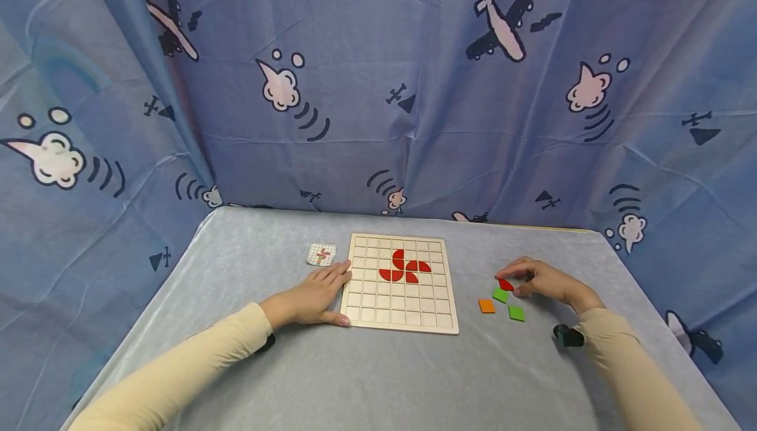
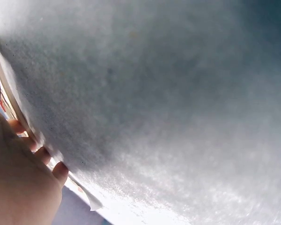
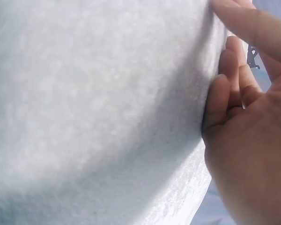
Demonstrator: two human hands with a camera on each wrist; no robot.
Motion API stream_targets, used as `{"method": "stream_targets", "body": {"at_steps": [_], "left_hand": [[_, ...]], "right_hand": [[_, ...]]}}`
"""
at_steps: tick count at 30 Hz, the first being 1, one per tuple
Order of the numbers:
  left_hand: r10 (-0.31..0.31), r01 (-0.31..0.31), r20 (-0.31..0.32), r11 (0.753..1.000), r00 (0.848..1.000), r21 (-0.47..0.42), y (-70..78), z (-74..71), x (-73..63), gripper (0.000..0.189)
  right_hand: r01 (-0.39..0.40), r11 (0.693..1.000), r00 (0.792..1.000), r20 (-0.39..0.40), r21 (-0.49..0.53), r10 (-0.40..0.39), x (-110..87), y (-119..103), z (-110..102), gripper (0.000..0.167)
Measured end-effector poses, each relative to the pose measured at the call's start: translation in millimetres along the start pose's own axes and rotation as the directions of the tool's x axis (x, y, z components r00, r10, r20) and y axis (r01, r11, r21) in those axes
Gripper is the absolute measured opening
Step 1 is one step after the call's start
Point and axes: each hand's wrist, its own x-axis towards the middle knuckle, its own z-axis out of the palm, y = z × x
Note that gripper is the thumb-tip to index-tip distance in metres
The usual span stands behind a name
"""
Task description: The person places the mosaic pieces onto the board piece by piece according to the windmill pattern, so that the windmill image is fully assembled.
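Note:
A wooden grid board (image 1: 372, 318) lies on the table with several red curved-edge tiles (image 1: 399, 260) forming a pinwheel near its middle. My left hand (image 1: 313, 294) rests at the board's left edge, fingers extended and thumb lower down, touching the rim. Off to the board's right, my right hand (image 1: 547, 282) pinches a red tile (image 1: 505, 284) between thumb and forefinger, low over the table. Just beside that tile lie two green square tiles (image 1: 516, 313) and an orange square tile (image 1: 487, 306). In the right wrist view the fingertips are partly cut off, and the held tile is hidden.
A small card (image 1: 321, 255) printed with a grid and a pinwheel pattern lies left of the board, just beyond my left fingers. Grey cloth covers the table (image 1: 402, 378). A blue patterned curtain (image 1: 355, 89) hangs behind and at both sides.

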Motion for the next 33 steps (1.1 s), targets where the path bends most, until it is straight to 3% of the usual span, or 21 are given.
{"method": "stream_targets", "body": {"at_steps": [24, 33], "left_hand": [[0.004, -0.004, -0.014, 1.0, 1.0, -0.012, -0.6, 1.1, 0.0, 0.104], [0.005, -0.005, -0.012, 1.0, 1.0, -0.007, 0.6, -0.5, -0.5, 0.103]], "right_hand": [[-0.022, 1.0, 0.999, -0.034, -0.003, 0.022, 1.5, -2.0, 3.9, 0.047], [0.046, 0.999, 0.996, -0.081, 0.005, -0.046, 1.3, 3.2, 7.3, 0.044]]}}
